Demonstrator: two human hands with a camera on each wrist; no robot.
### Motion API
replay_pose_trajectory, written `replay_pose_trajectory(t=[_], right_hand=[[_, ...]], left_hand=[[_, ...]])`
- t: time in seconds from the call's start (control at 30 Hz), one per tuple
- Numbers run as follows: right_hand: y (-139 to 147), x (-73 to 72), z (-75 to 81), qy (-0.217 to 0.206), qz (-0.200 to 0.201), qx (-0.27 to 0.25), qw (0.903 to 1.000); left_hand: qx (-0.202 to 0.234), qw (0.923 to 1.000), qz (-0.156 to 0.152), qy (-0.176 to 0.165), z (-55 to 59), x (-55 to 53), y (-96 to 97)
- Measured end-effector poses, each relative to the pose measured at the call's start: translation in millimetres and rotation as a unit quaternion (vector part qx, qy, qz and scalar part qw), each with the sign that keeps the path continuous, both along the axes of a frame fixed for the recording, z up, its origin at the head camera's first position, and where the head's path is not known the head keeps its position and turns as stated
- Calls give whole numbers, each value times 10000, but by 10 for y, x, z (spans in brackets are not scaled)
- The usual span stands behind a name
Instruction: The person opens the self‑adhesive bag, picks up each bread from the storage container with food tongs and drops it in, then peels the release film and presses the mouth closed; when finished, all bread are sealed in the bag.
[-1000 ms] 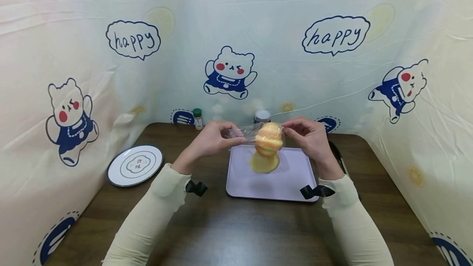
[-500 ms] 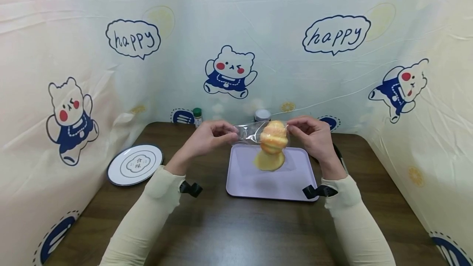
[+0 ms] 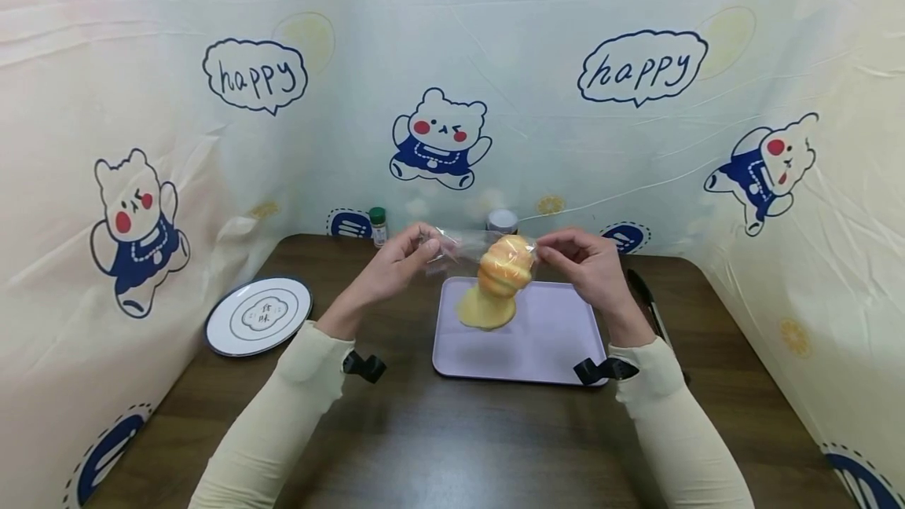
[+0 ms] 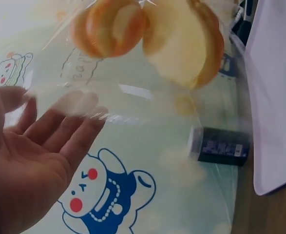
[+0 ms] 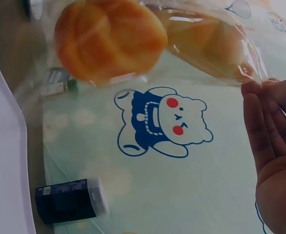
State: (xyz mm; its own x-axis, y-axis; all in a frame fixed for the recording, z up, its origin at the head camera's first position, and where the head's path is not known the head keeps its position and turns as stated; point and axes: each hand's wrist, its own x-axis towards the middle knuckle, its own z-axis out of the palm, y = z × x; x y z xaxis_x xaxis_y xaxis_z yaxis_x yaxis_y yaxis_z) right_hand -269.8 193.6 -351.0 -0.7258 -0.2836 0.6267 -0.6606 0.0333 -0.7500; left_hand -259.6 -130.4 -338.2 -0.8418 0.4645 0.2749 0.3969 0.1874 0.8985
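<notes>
A clear plastic bag (image 3: 463, 246) hangs stretched between my two hands above a lavender tray (image 3: 558, 344). Inside it are a ridged golden bun (image 3: 507, 265) and, below in the head view, a flatter bread piece (image 3: 486, 310) with a pale yellow cut face. My left hand (image 3: 392, 264) pinches the bag's left edge between thumb and fingers; the left wrist view shows the other fingers of that hand (image 4: 40, 156) spread behind the film. At the opposite edge, beside the bun, my right hand (image 3: 587, 265) pinches the film with its fingertips (image 5: 252, 88).
A white blue-rimmed plate (image 3: 258, 316) lies on the wooden table (image 3: 452, 446) at left. Along the back stand a green-capped bottle (image 3: 378, 226) and a white-lidded dark jar (image 3: 503, 221). A dark long-handled thing (image 3: 646, 297) lies partly behind my right wrist. A printed curtain surrounds the table.
The bag and its bread first shifted right, then swung left, with the bun tilting. My left hand has moved a little left; my right hand went slightly right and came back.
</notes>
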Motion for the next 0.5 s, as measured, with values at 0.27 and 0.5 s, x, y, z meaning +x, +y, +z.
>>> replay_pose_trajectory(t=[0.27, 0.5], right_hand=[[-91, -23, -67, -395, -106, 625, 9972], [-110, -25, -72, -679, -138, 1140, 9911]], left_hand=[[424, 9984, 49, -373, -10, 17, 35], [439, 9964, 296, -663, -22, 10, -5]])
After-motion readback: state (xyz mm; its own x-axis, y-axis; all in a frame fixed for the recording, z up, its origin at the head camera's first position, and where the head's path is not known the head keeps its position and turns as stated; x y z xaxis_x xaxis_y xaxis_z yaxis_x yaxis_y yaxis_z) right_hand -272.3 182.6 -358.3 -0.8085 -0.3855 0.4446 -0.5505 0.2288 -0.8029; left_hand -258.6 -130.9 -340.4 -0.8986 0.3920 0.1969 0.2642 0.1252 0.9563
